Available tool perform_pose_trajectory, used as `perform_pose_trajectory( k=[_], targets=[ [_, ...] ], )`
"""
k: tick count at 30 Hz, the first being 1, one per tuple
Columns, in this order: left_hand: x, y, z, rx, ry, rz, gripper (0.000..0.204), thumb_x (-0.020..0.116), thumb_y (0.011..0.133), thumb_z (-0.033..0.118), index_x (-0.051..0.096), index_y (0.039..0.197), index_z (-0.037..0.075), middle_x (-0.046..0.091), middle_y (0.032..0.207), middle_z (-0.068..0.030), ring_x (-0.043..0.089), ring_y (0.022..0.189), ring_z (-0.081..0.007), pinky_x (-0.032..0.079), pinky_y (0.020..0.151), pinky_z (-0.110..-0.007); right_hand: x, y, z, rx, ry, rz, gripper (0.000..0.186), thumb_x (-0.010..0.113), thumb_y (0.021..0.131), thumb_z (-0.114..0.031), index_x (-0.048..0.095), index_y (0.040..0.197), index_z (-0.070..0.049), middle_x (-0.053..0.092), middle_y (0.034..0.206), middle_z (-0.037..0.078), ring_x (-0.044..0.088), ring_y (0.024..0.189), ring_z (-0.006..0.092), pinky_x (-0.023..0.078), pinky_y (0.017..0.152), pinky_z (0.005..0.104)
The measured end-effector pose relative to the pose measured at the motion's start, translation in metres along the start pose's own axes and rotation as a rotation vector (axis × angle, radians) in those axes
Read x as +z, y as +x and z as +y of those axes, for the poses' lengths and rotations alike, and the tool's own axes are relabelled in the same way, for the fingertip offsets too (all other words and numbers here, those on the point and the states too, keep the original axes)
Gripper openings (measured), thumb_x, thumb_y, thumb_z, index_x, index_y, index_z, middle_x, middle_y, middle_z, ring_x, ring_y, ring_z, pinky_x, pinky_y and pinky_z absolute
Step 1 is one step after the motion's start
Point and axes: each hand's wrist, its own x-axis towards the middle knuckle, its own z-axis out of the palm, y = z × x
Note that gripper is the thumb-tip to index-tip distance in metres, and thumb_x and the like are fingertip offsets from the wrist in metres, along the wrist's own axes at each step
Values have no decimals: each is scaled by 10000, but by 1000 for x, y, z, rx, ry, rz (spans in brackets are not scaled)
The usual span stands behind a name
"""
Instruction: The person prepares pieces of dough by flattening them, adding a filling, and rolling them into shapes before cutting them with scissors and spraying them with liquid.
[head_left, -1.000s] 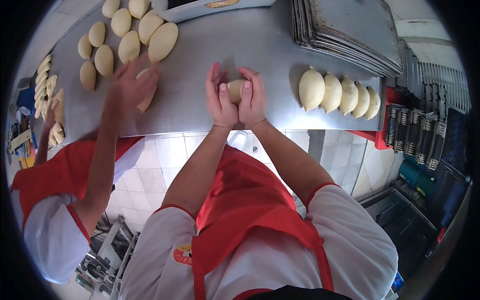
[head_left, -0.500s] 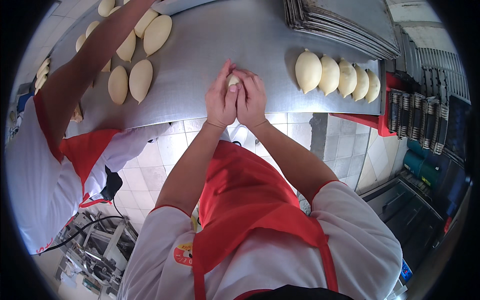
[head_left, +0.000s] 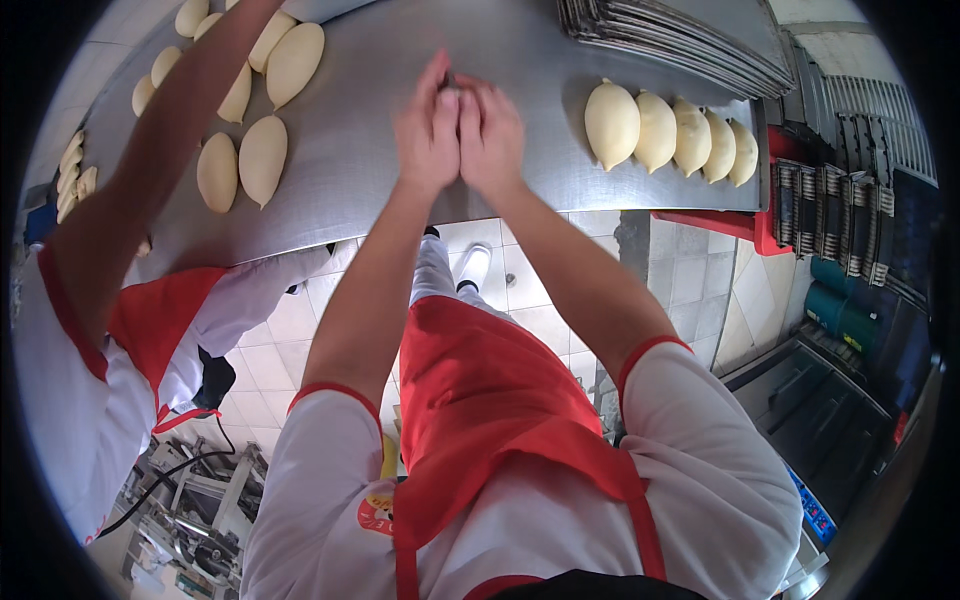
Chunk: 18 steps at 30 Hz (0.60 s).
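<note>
A small piece of dough (head_left: 450,90) is pressed between the two hands over the middle of the steel tabletop (head_left: 400,170); only a sliver of it shows above the fingertips, the rest hidden by the palms. The left hand (head_left: 428,130) and the right hand (head_left: 490,135) lie side by side, touching along the thumbs, each grip cupped narrow around the dough. To the right, well apart from the hands, five shaped pale dough pieces (head_left: 665,130) stand in a close row, touching one another, near the front edge of the tabletop. Behind that row a stack of flat metal trays (head_left: 680,35) rests at the far right of the tabletop. To the left, another group of oval dough pieces (head_left: 262,155) lies loosely scattered, some touching. A co-worker's arm (head_left: 150,170) in a white sleeve and red apron reaches across them from the lower left toward the far edge. Below the tabletop is a pale tiled floor (head_left: 560,290), and the person's own red apron (head_left: 490,400) fills the lower middle.
</note>
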Motion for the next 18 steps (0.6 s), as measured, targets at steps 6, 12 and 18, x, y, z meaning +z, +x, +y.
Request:
perform_pose_trajectory(
  k=[6,12,18],
  targets=[
    [-1,-33,19,-6,104,-20,642,539,1043,363,478,1587,27,712,1314,-251,716,1155,-402,550,1000,-405,-19,-34,2,-51,11,-57,394,492,1050,-221,640,1380,-64,645,1397,189,628,1221,425,487,1040,498],
    [15,41,-16,41,-75,156,628,555,1025,292,458,1586,25,599,1492,-247,588,1371,-381,459,1149,-424,11,36,12,67,-52,54,373,493,1066,-283,687,1300,-67,726,1212,183,692,1088,409,554,936,470],
    [10,-9,-3,7,-34,57,575,596,999,250,555,1520,8,669,1398,-273,671,1294,-344,496,1106,-411,2,-10,5,103,-17,86,414,556,1042,-286,648,1368,-48,709,1258,203,695,1110,401,549,958,478]
  ],
)
